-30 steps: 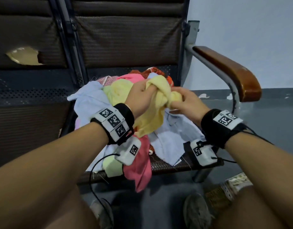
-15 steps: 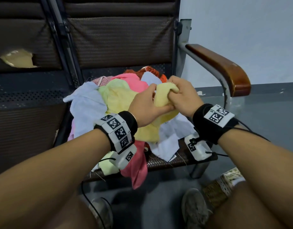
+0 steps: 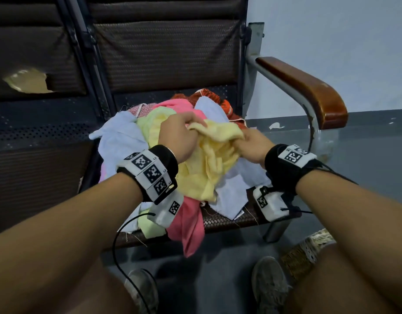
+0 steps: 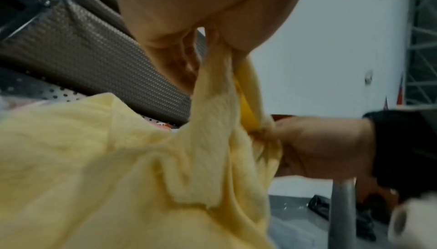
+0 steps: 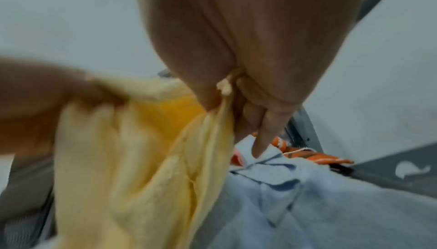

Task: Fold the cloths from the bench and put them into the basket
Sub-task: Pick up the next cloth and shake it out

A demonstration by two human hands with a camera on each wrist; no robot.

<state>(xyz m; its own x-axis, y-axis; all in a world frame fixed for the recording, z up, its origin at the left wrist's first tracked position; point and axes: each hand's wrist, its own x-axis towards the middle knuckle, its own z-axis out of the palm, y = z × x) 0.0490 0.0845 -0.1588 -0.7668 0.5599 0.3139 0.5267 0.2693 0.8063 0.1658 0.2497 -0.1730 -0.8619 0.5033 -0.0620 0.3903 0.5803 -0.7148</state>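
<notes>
Head view, room: a pale wall [image 3: 331, 30] and grey floor [image 3: 365, 155] lay beyond the hands.
Bench: the bench [image 3: 220, 220], with a wooden armrest [image 3: 309, 87], carried the cloth pile [image 3: 120, 141] below the grip.
Yellow cloth: the yellow cloth [image 3: 209, 164] was stretched between both hands and draped down onto the pile.
Left hand: the left hand [image 3: 179, 137] pinched its left end, fingers curled.
Right hand: the right hand [image 3: 252, 146] clutched the other end.
</notes>
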